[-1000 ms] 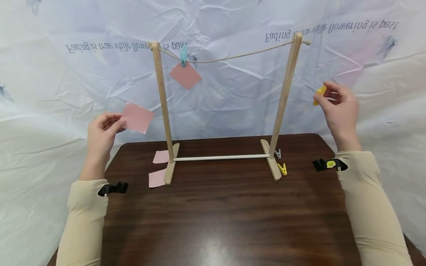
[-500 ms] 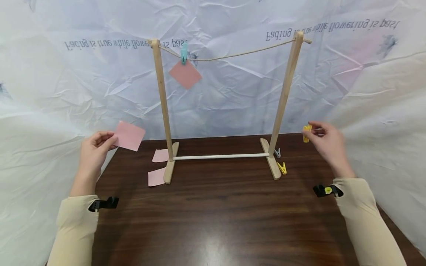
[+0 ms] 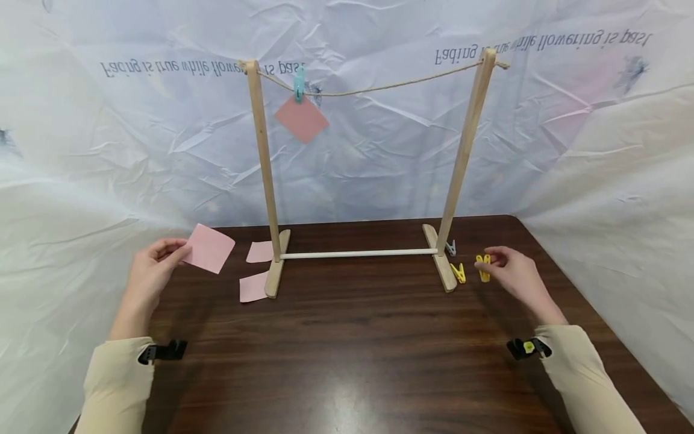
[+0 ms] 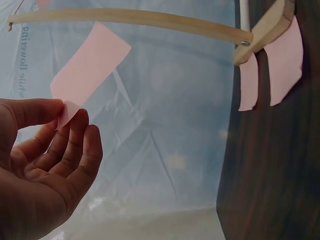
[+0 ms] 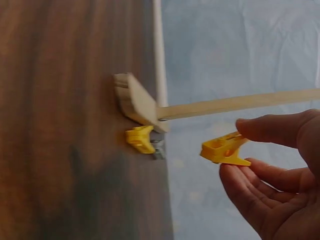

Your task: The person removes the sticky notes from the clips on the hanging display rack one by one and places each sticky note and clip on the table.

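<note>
My left hand (image 3: 154,268) pinches one corner of a pink paper square (image 3: 210,248) between thumb and fingers, left of the wooden stand (image 3: 264,157). In the left wrist view the paper (image 4: 90,65) stretches away from the fingertips. At the right, my right hand (image 3: 512,274) pinches a yellow clothespin (image 3: 484,269) by its handle ends, as the right wrist view shows the clothespin (image 5: 224,150) between thumb and fingers. A darker pink square (image 3: 302,119) hangs by one corner from the stand's string (image 3: 379,88), held by a light blue clothespin (image 3: 299,85).
Two pink paper squares, a farther one (image 3: 260,252) and a nearer one (image 3: 253,287), lie beside the stand's left foot (image 3: 275,280). Near its right foot (image 3: 447,279) lie another yellow clothespin (image 3: 459,273) and a grey one (image 3: 451,248). A white crossbar (image 3: 358,254) joins the feet.
Both hands have come down: the left with the pink paper square, the right with the yellow clothespin, which also moved left toward the other clothespins. The hanging square stays on the string.
</note>
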The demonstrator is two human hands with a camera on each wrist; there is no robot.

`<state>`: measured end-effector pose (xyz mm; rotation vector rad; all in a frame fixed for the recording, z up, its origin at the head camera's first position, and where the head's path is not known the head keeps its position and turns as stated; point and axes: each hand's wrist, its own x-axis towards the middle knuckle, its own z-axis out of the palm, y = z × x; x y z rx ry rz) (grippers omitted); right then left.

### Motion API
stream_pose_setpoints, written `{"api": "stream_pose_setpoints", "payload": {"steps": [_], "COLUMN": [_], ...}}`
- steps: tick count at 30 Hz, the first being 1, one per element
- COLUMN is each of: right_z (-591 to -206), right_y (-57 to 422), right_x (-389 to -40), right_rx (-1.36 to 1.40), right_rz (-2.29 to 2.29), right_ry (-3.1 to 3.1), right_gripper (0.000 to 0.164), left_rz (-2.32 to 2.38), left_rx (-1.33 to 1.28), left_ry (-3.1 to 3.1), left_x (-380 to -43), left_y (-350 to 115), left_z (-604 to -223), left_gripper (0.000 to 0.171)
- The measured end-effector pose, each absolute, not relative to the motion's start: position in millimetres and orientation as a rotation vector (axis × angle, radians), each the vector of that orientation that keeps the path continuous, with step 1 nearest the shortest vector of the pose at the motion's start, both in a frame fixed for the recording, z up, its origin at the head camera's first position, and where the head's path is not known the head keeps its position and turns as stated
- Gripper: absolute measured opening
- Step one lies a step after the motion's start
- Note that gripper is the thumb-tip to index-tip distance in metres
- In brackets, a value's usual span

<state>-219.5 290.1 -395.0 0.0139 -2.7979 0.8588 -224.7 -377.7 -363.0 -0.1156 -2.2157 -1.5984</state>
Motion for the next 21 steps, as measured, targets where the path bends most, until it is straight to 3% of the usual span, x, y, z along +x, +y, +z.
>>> {"api": "stream_pose_setpoints", "payload": {"steps": [7,21], "right_z": [-409,-425], "right_y": [286,283], "right_x": [-217,-223], "right_rx": [-0.004,0.017], "right_rz": [0.882,0.88], "right_ry": [-2.949,-3.101], "right_gripper": [0.058,0.053], "left_rz": [-1.398,-1.176], "left_rx": [-0.159,-0.331], "left_ry": [-2.473,-2.868], "left_x": [-221,-224], "left_y": [-383,-368], "left_z": [-376,-403], "left_gripper": [0.033,0.026]}}
